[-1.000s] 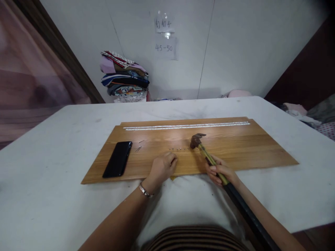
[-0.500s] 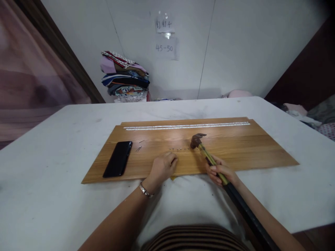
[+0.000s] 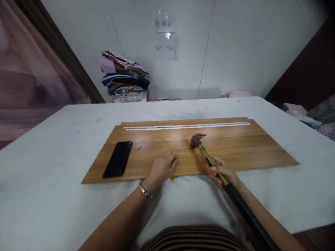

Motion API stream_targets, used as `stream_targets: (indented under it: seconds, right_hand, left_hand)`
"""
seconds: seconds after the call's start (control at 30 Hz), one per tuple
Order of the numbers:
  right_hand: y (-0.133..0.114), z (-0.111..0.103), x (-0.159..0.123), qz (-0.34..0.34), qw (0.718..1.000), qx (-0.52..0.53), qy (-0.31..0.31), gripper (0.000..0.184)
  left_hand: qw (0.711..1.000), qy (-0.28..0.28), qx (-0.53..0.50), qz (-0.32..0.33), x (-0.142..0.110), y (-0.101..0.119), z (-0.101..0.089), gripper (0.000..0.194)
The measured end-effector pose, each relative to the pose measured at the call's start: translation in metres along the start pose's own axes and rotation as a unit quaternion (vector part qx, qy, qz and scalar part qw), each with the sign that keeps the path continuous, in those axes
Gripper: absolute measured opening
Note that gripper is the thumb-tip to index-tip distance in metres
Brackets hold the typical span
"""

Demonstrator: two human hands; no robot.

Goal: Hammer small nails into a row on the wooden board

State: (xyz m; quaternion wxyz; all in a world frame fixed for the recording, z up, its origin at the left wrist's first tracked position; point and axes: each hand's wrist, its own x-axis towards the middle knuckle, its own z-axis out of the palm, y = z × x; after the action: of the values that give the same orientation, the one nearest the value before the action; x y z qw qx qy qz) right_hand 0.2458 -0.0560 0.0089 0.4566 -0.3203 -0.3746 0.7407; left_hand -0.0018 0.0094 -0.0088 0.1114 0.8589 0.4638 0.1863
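Note:
My right hand point(image 3: 221, 171) is wrapped round the handle of a claw hammer point(image 3: 206, 153). The hammer's rusty brown head is over the middle of a wooden board point(image 3: 256, 146), its claw pointing away to the right. Just left of the head runs a short row of small nails point(image 3: 180, 149) standing in the board; the head hides the row's right end. My left hand point(image 3: 163, 166) rests closed on the board's near edge, below the row's left end. Its fingers are curled under, and what they hold, if anything, is hidden.
A black phone point(image 3: 117, 159) lies on the board's left side, with a few loose nails point(image 3: 138, 149) beside it. Two white marked strips point(image 3: 187, 126) run along the far edge. The white table point(image 3: 52, 157) carries the board. Folded clothes point(image 3: 125, 76) are piled behind the table.

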Motion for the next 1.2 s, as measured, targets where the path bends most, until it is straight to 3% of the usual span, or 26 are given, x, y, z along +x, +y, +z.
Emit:
stream_targets:
  seconds: [0.23, 0.43, 0.8, 1.2]
  right_hand:
    - [-0.0027, -0.0001, -0.0017, -0.006, 1.0, -0.003, -0.007, 0.031]
    - [-0.0013, -0.0003, -0.0002, 0.002, 1.0, -0.003, 0.001, 0.022]
    - [-0.0019, -0.0008, -0.0018, 0.001, 1.0, 0.003, -0.007, 0.031]
    - [-0.0003, -0.0011, -0.0018, -0.003, 1.0, 0.003, -0.012, 0.026]
  left_hand:
    - [1.0, 0.0, -0.003, -0.001, -0.0003, 0.0002, -0.0003, 0.015]
    - [1.0, -0.001, -0.002, 0.001, -0.0005, 0.0012, -0.0015, 0.016]
    - [1.0, 0.001, -0.007, 0.003, -0.0005, 0.0005, -0.001, 0.015]
    - [1.0, 0.002, 0.004, 0.002, -0.0013, 0.0005, -0.0004, 0.014]
